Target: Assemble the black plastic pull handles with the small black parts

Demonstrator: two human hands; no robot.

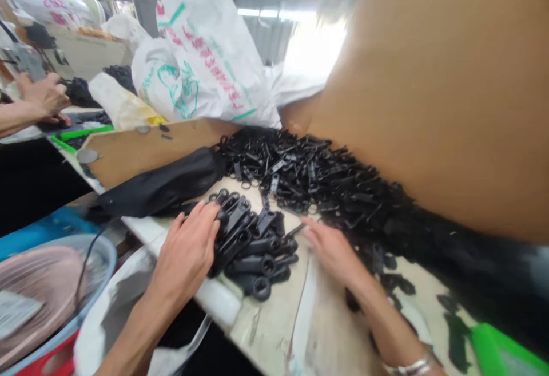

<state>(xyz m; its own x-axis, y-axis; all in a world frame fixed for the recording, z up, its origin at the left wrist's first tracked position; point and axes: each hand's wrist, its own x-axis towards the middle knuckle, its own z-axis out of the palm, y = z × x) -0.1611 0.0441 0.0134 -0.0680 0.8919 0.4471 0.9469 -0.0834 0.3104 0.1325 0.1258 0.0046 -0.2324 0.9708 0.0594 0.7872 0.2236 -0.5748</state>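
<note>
- Two bare forearms reach in from the bottom of the frame over a pale table (270, 330); a bracelet (414, 367) circles the right wrist, and a green tray (506, 347) stands at the lower right.
- Left hand (191, 244), left of centre: laid against the side of a bunch of black parts (253, 247), fingers bent; whether it grips any cannot be told.
- Right hand (328, 244), just right of centre: fingertips meet the end of a slim black piece (295, 229); blur hides whether it is pinched.
- The bunch lies between both hands, many ringed ends facing the lower right. The step in hand looks like gathering; the next move would call for light fingers, keeping the bunch together.
- Beyond, mid-frame, a loose heap of black parts (317, 175) spreads rightward below tall cardboard (450, 78).
- Farther, a printed white sack (210, 44) stands at upper centre; another person's hand (45, 95) shows at upper left.
</note>
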